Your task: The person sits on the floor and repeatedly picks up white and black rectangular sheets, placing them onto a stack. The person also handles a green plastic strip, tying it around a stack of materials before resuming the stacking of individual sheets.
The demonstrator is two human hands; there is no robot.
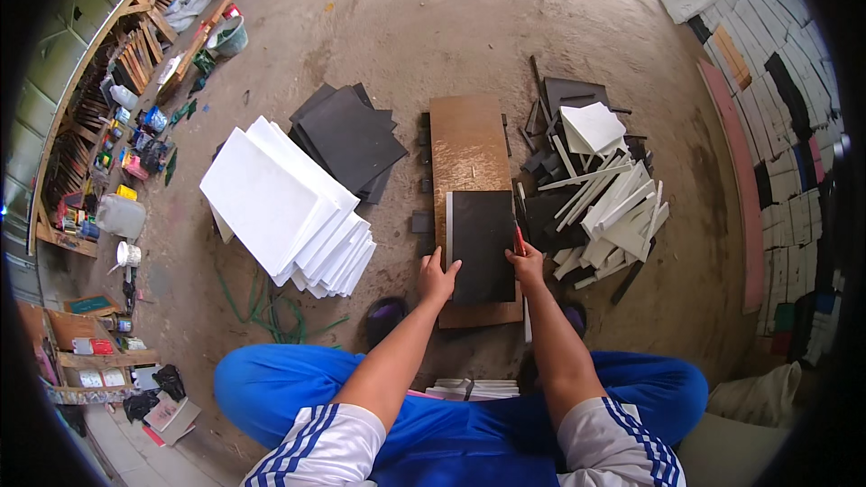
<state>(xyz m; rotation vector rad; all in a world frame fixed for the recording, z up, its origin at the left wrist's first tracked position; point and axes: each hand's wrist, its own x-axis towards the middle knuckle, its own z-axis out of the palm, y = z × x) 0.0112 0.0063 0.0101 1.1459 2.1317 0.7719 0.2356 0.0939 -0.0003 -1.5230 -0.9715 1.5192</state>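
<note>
A black rectangular foam-like sheet [487, 243] lies on a long brown board [469, 140] in front of me. A white strip [449, 227] shows along the sheet's left edge. My left hand [437, 280] grips that edge, thumb on top and fingers at the side. At the sheet's right edge, my right hand [526, 266] is closed round a red-handled cutter knife [519, 240]. The knife points away from me; its blade is too small to make out clearly.
White sheets [280, 207] are stacked at left, beside black sheets [352, 140]. White offcuts and strips [622, 207] pile up at right. Green cord [271, 311] lies near my left knee. Shelves with bottles stand far left; stacked white material [785, 126] lines the right.
</note>
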